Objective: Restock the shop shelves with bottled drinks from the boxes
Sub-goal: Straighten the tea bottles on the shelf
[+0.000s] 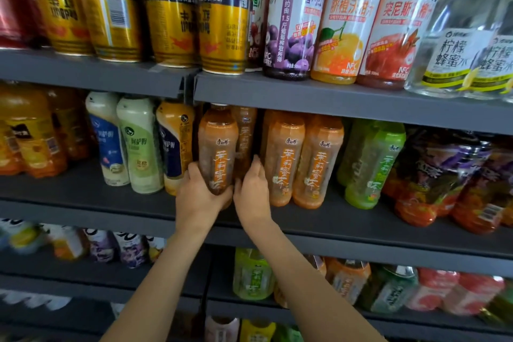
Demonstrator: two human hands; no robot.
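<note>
On grey middle shelf [319, 216], left hand [198, 197] gripping orange-labelled tea bottle [218, 147] round its base, right hand [254, 189] pressing straight fingers alongside its right flank.

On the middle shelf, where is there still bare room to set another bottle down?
Bare shelf front lies ahead of the milk-tea bottles, left of the left hand. A dark gap separates the orange bottles from the green bottle. Crowded around the held orange bottle and right hand.
</note>
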